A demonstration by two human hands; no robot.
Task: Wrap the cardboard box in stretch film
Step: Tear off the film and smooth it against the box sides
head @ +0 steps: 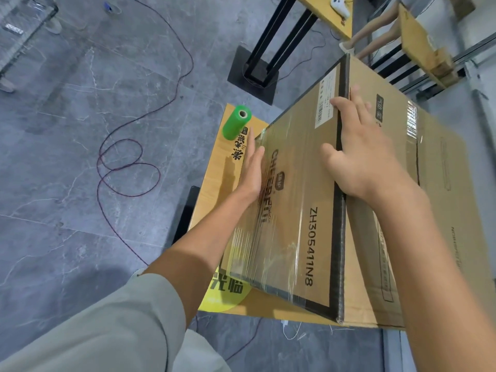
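Grey sleeve [107,331], box [300,170] on wooden table [214,167], marble floor [67,210]

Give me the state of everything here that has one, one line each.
cardboard box: on the table, side face covered in film.
stretch film roll: on the table, untouched, apart from the box.
left hand: open, flat against the filmed side.
right hand: open, pressing on the box's top edge.

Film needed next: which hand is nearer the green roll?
Left. The left hand presses the box side beside the green roll; the right hand rests atop the box, farther away.
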